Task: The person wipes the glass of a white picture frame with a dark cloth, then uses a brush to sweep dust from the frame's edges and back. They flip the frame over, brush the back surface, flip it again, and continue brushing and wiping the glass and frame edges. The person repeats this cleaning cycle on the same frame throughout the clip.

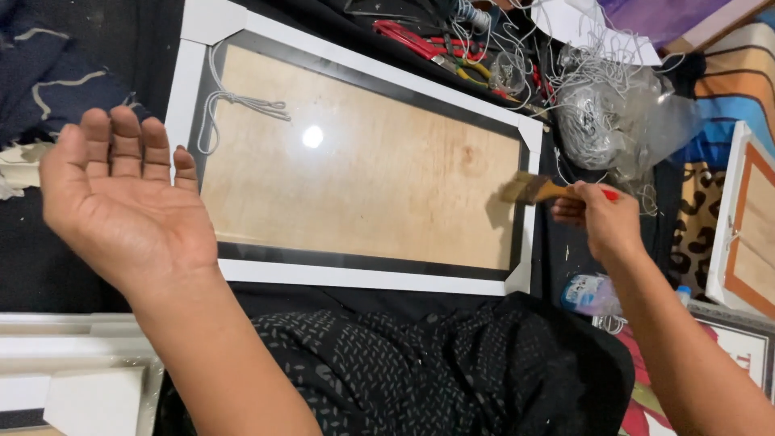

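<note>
While the bristles rest at the right end of the backing board, the paintbrush (539, 189) is held in the right hand (604, 216), fingers closed around its wooden handle, red tip showing past the knuckles. The brush's long axis runs roughly left-right, bristles pointing left onto the plywood back panel (363, 178), just inside the frame's right edge. The picture frame (355, 278) is laid face down, white outer border, black inner strip, long axis left-right and slightly tilted; a white hanging cord (230, 101) is seen near its upper left corner. The right hand is by far the nearer one to the brush and to the worked end.

The left hand (121, 198) is raised palm up, fingers open and together, nothing held, hovering over the frame's left end, well apart from the brush.

Beyond the frame's far edge, red-handled pliers (424, 42) and tangled white cord are seen beside a crumpled clear plastic bag (622, 113). Another frame back (751, 226) stands at the right. A dark patterned cloth (420, 363) lies across the lap below. White frame strips (73, 363) are stacked lower left.
</note>
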